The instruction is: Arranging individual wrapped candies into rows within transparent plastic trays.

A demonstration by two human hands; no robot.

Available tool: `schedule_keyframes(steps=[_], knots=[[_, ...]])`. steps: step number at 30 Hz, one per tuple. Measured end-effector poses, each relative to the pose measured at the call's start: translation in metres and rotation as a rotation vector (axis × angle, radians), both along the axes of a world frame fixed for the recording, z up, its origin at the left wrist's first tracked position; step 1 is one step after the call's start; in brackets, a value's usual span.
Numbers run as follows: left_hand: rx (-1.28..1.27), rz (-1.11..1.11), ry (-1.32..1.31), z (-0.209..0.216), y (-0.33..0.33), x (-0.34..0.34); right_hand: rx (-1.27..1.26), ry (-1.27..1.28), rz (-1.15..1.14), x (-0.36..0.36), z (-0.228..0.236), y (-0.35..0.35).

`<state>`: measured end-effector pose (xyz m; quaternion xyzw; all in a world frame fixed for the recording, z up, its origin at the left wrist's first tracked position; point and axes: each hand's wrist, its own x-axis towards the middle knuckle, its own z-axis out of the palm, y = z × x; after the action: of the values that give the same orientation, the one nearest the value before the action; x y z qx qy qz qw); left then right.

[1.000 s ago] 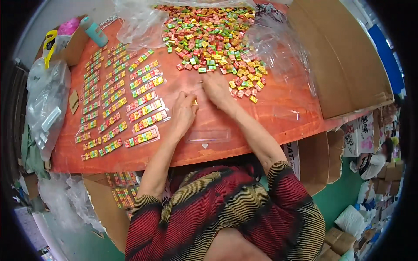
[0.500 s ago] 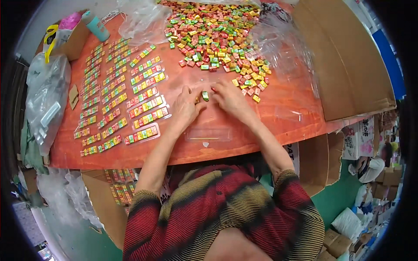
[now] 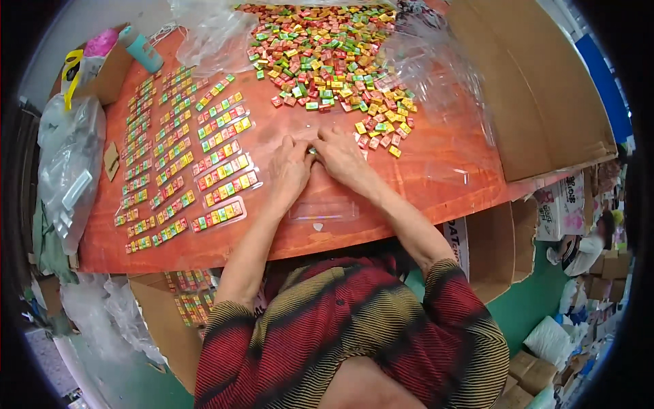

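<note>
My left hand (image 3: 291,167) and my right hand (image 3: 338,158) meet over the middle of the table, fingertips almost touching. Between them a small green-and-white block (image 3: 312,151) peeks out, mostly covered by the fingers. My left fingers are curled in around it. The right fingers are pinched together beside it, and what they hold is hidden. Nearer my body lies a clear plastic tray (image 3: 323,211). Beyond my hands spreads a heap of small red, yellow and green wrapped blocks (image 3: 320,61).
At left, blocks lie in rows, some in clear trays (image 3: 218,215). A clear bag (image 3: 68,157), a carton with a light-blue bottle (image 3: 141,50) and plastic sheeting (image 3: 218,34) flank them. A large cardboard box (image 3: 531,88) stands at right. Under the table's front edge sits an open carton (image 3: 160,300).
My hands have come together, the right moving left toward the left hand. The green block, plainly visible between them before, is now mostly covered by fingers. The view has shifted slightly.
</note>
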<state>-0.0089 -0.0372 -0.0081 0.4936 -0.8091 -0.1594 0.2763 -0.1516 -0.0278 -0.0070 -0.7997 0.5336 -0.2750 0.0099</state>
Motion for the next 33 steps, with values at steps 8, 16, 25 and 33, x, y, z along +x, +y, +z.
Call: schedule_keyframes(steps=[8, 16, 25, 33], knots=[[0.084, -0.070, 0.030, 0.007, 0.003, 0.008, 0.019, 0.049, 0.077, -0.004, 0.003, 0.001], [0.123, -0.085, -0.011, 0.011, 0.008, 0.014, 0.121, -0.012, -0.069, -0.027, 0.027, 0.018], [0.062, -0.146, 0.135, 0.001, 0.002, 0.009, 0.249, -0.800, 0.069, 0.020, -0.001, 0.014], [0.061, -0.159, 0.038, 0.009, -0.001, 0.017, 0.019, -0.251, -0.027, 0.010, 0.016, 0.032]])
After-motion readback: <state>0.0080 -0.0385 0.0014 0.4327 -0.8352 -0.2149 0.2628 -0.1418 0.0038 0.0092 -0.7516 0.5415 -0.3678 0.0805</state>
